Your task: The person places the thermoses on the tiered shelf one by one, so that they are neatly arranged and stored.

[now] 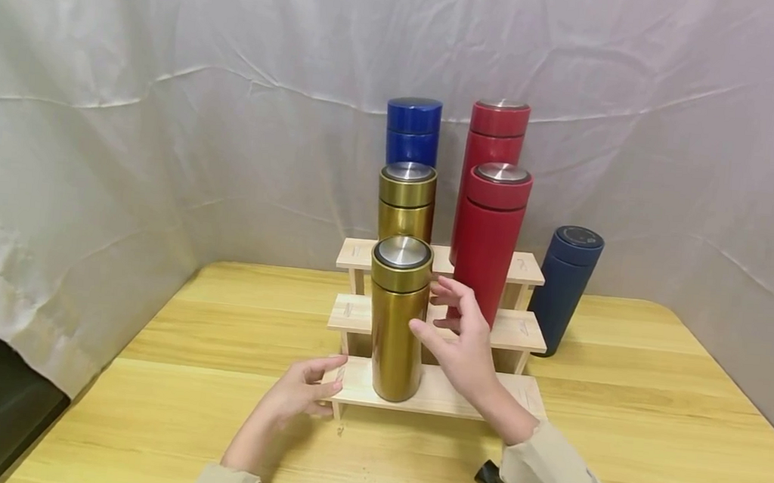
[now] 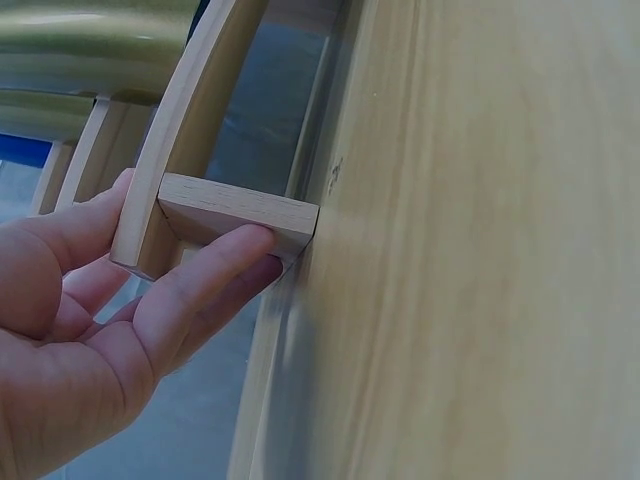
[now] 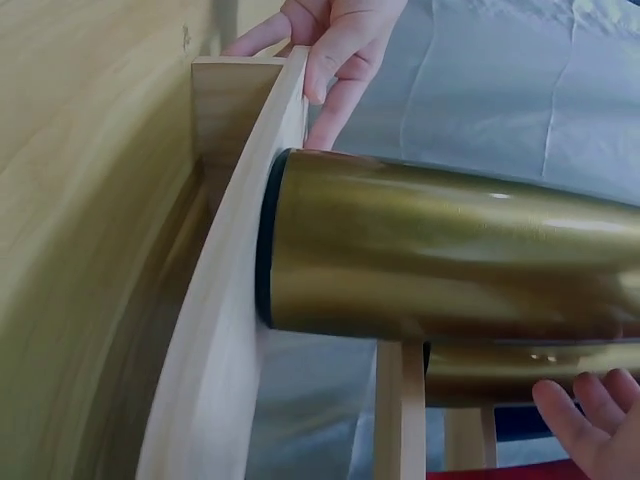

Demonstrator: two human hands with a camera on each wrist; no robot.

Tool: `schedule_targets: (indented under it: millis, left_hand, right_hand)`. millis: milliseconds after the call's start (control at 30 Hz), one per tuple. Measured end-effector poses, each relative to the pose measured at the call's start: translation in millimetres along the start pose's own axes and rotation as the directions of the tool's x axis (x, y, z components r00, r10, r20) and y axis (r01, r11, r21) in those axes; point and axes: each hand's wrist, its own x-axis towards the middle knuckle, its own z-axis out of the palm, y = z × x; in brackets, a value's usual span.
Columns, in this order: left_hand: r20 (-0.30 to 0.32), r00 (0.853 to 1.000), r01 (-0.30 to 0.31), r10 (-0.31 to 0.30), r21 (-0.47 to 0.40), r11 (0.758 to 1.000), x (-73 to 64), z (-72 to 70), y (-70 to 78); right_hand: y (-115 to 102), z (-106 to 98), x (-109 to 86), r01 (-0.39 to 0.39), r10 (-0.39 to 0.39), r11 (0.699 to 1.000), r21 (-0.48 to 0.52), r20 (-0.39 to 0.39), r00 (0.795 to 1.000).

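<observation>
A light wooden three-step stand bears several tall thermos flasks. My left hand holds the left end of its lowest shelf, thumb over the board and fingers against the leg, as the left wrist view shows. On that shelf a gold thermos with a steel-topped lid stands upright. Just to its right is my right hand, fingers loosely spread and holding nothing; its thumb overlaps the flask in the head view. In the right wrist view, the right fingertips show below the gold flask.
Behind stand a second gold thermos, a blue one and two red ones, the nearer red thermos close to my right hand. A navy thermos is on the table right of the stand. Grey cloth hangs around.
</observation>
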Motion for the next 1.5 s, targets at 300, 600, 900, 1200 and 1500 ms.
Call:
schedule_targets:
  millis: [300, 600, 900, 1200, 1500]
  left_hand:
    - [-0.001, 1.0, -0.005, 0.005, 0.001, 1.0, 0.0, 0.6, 0.3]
    - [-0.001, 1.0, -0.008, 0.008, -0.001, 1.0, -0.9, -0.2, -0.3]
    - [-0.001, 1.0, -0.013, 0.013, -0.002, 1.0, 0.1, -0.3, -0.9]
    - [0.007, 1.0, -0.019, 0.019, 0.004, 1.0, -1.8, -0.2, 0.3]
    - [0.017, 0.999, -0.027, 0.027, -0.001, 1.0, -1.5, -0.6, -0.6]
  right_hand:
    - [8, -16, -9.4, 0.064, -0.064, 0.998, -0.007, -0.021, 0.998]
    - [16, -35, -13.8, 0.142, -0.141, 0.99, 0.004, -0.057, 0.988]
    - [29, -54, -17.6, 0.159, -0.151, 0.985, 0.073, -0.102, 0.983]
    - [42, -79, -19.4, 0.207, -0.181, 0.967, 0.147, -0.177, 0.968]
    - [42, -104, -13.4, 0.184, -0.179, 0.983, -0.01, -0.28, 0.943]
